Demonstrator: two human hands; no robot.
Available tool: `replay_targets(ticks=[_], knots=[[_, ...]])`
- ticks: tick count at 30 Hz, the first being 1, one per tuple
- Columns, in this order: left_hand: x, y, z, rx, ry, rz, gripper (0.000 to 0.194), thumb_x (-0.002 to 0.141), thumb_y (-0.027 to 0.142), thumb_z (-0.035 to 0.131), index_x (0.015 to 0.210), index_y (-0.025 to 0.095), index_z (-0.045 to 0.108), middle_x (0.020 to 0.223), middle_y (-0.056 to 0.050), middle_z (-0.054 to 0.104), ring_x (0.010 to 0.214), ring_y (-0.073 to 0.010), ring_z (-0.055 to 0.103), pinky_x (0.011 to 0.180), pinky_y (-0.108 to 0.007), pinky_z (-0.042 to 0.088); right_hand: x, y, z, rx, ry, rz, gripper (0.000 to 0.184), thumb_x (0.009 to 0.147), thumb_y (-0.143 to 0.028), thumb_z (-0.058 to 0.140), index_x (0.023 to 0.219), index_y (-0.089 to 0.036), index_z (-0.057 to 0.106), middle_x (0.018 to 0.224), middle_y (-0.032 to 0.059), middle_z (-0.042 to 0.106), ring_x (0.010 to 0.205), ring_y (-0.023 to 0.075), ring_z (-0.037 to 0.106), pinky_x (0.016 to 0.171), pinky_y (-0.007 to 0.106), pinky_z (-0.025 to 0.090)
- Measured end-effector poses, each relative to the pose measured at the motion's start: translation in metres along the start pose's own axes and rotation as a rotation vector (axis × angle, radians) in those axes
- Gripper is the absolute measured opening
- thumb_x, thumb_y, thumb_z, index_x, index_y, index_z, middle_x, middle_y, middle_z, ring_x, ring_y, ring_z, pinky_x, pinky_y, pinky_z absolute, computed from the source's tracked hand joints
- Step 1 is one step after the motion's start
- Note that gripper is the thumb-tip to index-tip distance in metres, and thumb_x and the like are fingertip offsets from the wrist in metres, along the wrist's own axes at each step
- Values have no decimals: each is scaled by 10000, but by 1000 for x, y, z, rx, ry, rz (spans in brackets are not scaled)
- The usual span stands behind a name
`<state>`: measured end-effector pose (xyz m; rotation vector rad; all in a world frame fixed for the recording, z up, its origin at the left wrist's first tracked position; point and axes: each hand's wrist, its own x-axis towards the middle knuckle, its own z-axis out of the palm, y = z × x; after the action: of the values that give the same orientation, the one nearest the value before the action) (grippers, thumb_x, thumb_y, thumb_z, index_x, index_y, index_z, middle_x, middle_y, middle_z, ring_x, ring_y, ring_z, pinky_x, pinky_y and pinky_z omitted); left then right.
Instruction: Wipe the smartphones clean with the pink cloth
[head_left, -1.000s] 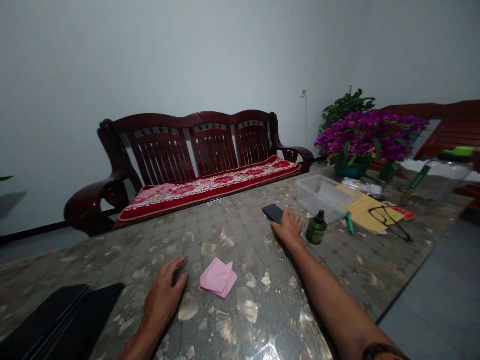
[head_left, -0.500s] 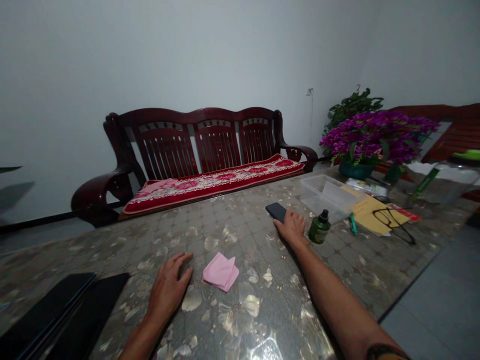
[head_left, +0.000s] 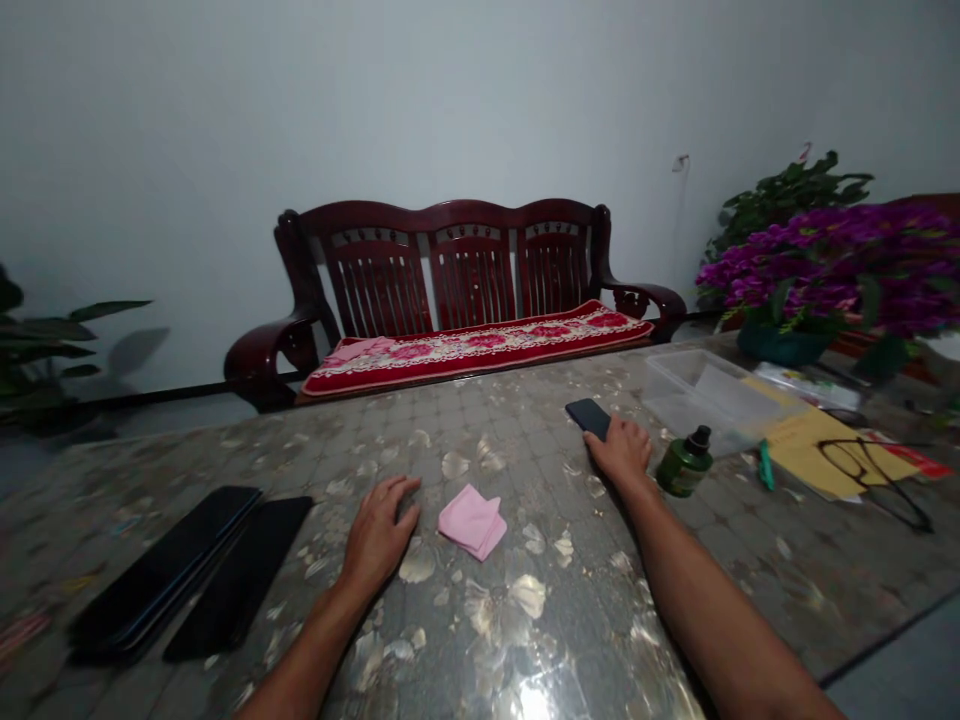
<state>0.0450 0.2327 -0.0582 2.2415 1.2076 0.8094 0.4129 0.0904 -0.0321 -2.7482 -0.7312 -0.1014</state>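
My left hand (head_left: 381,532) rests on the table, fingers loosely extended and holding nothing. Just to its right lies a folded pink cloth (head_left: 472,522), apart from the fingertips. Farther out, my right hand (head_left: 624,450) grips the near end of a dark smartphone (head_left: 586,416) that lies flat on the table. Some of its fingers and that end of the phone are hidden. A small green bottle with a black top (head_left: 684,462) stands right beside this hand.
Dark flat devices (head_left: 169,565) lie at the left. On the right are a clear plastic box (head_left: 675,385), yellow envelope (head_left: 806,440), eyeglasses (head_left: 877,478), green pen-like item (head_left: 765,465) and purple flowers (head_left: 832,260). A wooden bench (head_left: 469,265) stands behind the table (head_left: 420,650).
My view has turned to the left, so everything appears farther right and more of the dark devices shows. Both hands, the phone and the cloth keep about the same places on the table.
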Motion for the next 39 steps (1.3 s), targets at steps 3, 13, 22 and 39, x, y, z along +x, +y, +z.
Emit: replay_targets(ticks=[3,13,22,39], knots=[[-3,8,-3,-129,27,-47,295,742,238,647,1019,253,746,1226,-97,678,1220,-313,576,1150,-496,364,-2,-1,1,6,64,-30,586,935,-420,559,1408,-79,504,1389,237,534,1277,415,472,1035,500,355],[-5,9,-2,-134,39,-22,318,753,147,666,1041,254,748,1217,-94,667,1217,-313,568,1135,-502,383,-93,-78,1,501,-337,-677,457,898,-316,543,1324,-167,612,1226,116,655,1068,248,618,934,352,477],[-8,18,-5,90,-1,-28,392,819,56,601,1177,190,687,1290,-104,640,1268,-227,573,1123,-388,432,-124,-110,3,398,-515,-908,554,786,-318,678,1328,-217,612,1150,110,622,1105,287,570,901,365,424],[0,17,-74,678,-38,-397,513,935,288,538,1430,157,513,1512,-196,468,1403,-340,400,1140,-470,319,-128,-100,31,918,-547,-642,340,845,-548,585,767,-218,558,673,-16,589,627,170,547,584,265,385]])
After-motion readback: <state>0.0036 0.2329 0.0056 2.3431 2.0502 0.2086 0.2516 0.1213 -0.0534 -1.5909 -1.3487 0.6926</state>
